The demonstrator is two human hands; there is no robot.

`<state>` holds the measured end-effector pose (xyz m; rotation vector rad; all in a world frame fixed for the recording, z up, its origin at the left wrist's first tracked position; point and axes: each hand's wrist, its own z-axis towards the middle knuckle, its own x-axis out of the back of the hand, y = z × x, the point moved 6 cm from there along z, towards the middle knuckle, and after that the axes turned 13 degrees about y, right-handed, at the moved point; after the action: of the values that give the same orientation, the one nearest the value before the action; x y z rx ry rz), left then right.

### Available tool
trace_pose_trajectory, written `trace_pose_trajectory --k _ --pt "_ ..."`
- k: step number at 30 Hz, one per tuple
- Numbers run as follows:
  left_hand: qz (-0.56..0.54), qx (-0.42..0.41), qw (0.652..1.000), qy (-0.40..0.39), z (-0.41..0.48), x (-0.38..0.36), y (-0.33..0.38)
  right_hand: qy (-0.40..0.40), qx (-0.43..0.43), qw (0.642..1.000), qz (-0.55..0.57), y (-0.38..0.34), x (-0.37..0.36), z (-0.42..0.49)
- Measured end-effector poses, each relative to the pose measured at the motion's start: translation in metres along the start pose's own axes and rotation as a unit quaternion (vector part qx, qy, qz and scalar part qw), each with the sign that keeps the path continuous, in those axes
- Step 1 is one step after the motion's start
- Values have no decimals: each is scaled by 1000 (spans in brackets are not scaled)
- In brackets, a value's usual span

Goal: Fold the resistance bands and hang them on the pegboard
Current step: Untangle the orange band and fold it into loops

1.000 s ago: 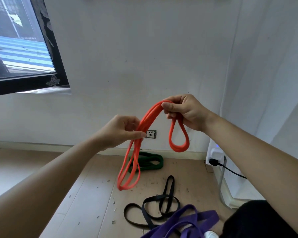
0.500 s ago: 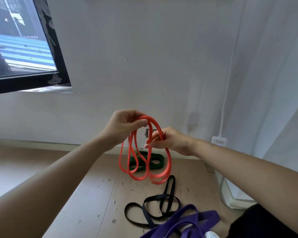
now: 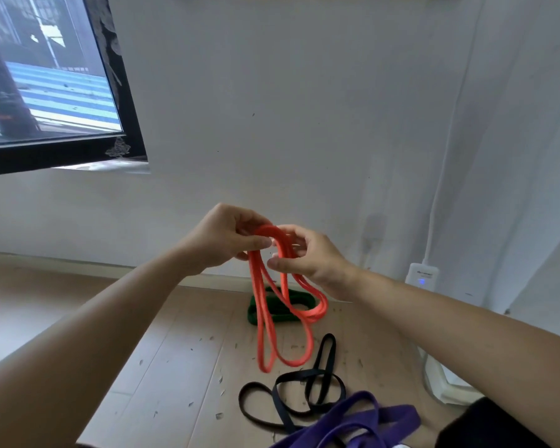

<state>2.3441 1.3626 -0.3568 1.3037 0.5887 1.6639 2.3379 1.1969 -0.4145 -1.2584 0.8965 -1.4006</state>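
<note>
Floor: wooden; green band [image 3: 253,313] at its far edge.
Orange band [image 3: 260,318]: in the air, loops uneven.
Left hand [image 3: 220,240]: pinches the top bend.
Right hand [image 3: 311,260]: fingers curled round strands.
Advice: level the loops, pinch all strands together.

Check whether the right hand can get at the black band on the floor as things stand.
Probably not yet. The right hand grips the orange band along with the left hand, so it is occupied. The path down to the black band looks free, though the purple band overlaps its near end.

Looped orange band [image 3: 258,318] (left hand [image 3: 219,242], right hand [image 3: 311,258])
</note>
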Motion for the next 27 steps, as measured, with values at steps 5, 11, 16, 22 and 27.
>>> trace_pose_trajectory --k 5,11,16,22,27 --pt "-75 50 995 40 0 6 -4 8 19 1000 2 -6 -1 -2" --pt "-214 125 966 79 0 2 -4 57 38 998 -9 -15 -14 -8" --pt "-270 166 941 120 0 7 -12 78 61 992 -75 -15 -9 -4" --pt "-256 223 930 139 -4 20 -47 -26 41 976 -214 16 7 0" --pt "-145 300 940 75 -8 1 -112 -107 24 958 -266 49 7 13"
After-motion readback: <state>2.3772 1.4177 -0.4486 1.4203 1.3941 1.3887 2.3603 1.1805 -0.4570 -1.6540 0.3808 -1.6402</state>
